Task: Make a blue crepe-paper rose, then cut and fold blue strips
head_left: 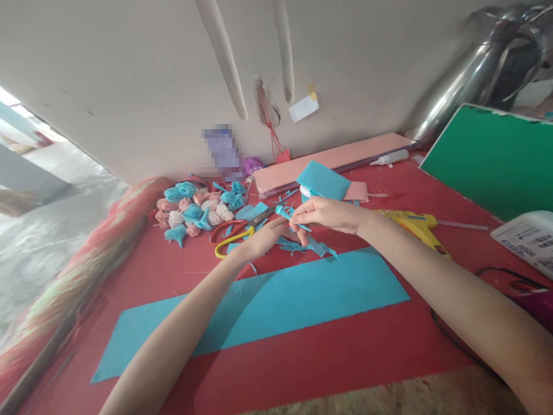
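Observation:
Above the middle of the red surface, my left hand [271,237] and my right hand [311,212] meet around a small piece of blue crepe paper [283,212]. The fingers of both are closed on it. Scissors [248,229] with red and yellow handles lie beside my left hand. Blue paper scraps [317,248] are scattered under and around the hands. A long blue paper strip [276,300] lies flat nearer to me, beneath my forearms. Behind my right hand is a folded blue paper piece [323,180].
Blue, pink and white paper flowers [194,210] are heaped at the left. A yellow glue gun [410,226] lies right, near a green board [492,161] and a white bottle [527,239]. A pink paper stack [337,157] and small glue bottle [391,157] sit by the wall.

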Demonstrator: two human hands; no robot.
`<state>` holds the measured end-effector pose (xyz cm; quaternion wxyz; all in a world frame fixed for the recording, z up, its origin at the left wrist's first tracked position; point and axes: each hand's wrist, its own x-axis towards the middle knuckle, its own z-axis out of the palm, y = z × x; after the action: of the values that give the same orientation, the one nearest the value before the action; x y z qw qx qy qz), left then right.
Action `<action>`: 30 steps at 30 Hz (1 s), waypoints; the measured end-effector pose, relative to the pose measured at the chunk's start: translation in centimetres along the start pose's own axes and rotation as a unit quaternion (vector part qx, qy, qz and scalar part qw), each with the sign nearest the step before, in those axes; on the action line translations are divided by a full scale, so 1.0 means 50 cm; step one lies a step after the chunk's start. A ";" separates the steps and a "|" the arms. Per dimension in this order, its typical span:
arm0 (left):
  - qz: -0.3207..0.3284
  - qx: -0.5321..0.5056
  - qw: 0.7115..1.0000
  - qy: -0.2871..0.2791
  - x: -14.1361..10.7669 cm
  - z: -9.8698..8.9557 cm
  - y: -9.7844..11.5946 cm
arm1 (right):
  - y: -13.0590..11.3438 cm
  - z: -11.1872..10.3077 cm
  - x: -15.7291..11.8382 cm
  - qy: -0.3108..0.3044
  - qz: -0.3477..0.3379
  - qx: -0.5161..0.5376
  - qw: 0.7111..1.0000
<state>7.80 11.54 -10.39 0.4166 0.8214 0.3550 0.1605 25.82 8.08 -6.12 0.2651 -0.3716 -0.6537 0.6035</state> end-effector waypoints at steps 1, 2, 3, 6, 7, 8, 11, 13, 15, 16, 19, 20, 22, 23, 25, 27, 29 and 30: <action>0.006 -0.003 1.000 -0.015 -0.001 0.001 0.000 | -0.006 -0.004 -0.004 0.002 -0.005 0.003 1.000; 0.010 -0.006 0.999 -0.031 -0.003 0.002 0.000 | -0.012 -0.007 -0.007 0.004 -0.010 0.007 1.000; 0.013 -0.006 0.999 -0.046 -0.004 0.002 -0.001 | -0.017 -0.011 -0.011 0.007 -0.015 0.012 1.000; 0.032 0.021 0.997 -0.072 -0.009 0.003 0.001 | -0.033 -0.019 -0.021 0.021 -0.024 0.046 0.998; 0.041 0.038 0.996 -0.073 -0.011 0.003 0.004 | -0.038 -0.020 -0.024 0.028 -0.025 0.061 0.997; 0.049 0.059 0.995 -0.068 -0.014 0.003 0.009 | -0.042 -0.022 -0.026 0.035 -0.026 0.074 0.996; 0.068 0.142 0.987 -0.019 -0.028 0.011 0.034 | -0.048 -0.025 -0.032 0.058 -0.032 0.097 0.993; 0.068 0.196 0.978 0.008 -0.046 0.025 0.055 | -0.047 -0.028 -0.033 0.056 -0.026 0.095 0.994; 0.058 0.241 0.969 0.003 -0.069 0.044 0.072 | -0.039 -0.031 -0.031 0.015 0.006 0.080 0.997; 0.053 0.263 0.963 -0.003 -0.080 0.055 0.077 | -0.033 -0.032 -0.029 -0.012 0.028 0.071 0.997; 0.030 0.325 0.945 -0.021 -0.107 0.079 0.082 | -0.006 -0.028 -0.017 -0.075 0.089 0.054 0.992; 0.023 0.335 0.942 -0.024 -0.111 0.084 0.080 | 0.004 -0.026 -0.012 -0.085 0.104 0.052 0.990; 0.013 0.343 0.939 -0.028 -0.111 0.087 0.076 | 0.024 -0.021 -0.002 -0.099 0.128 0.050 0.986; 0.010 0.344 0.938 -0.031 -0.109 0.087 0.075 | 0.033 -0.020 0.003 -0.103 0.136 0.049 0.984; 0.013 0.343 0.939 -0.037 -0.104 0.086 0.075 | 0.049 -0.019 0.010 -0.109 0.149 0.049 0.982; 0.019 0.343 0.938 -0.038 -0.103 0.089 0.080 | 0.062 -0.022 0.015 -0.114 0.158 0.049 0.980; 0.032 0.351 0.935 -0.029 -0.109 0.094 0.088 | 0.069 -0.026 0.019 -0.118 0.165 0.050 0.978; 0.046 0.358 0.932 -0.021 -0.113 0.098 0.091 | 0.072 -0.028 0.020 -0.120 0.168 0.050 0.977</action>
<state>8.65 2.86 -9.50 0.0947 0.9346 0.3420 0.0240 26.92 9.71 -9.58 0.0977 -0.3872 -0.5775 0.7120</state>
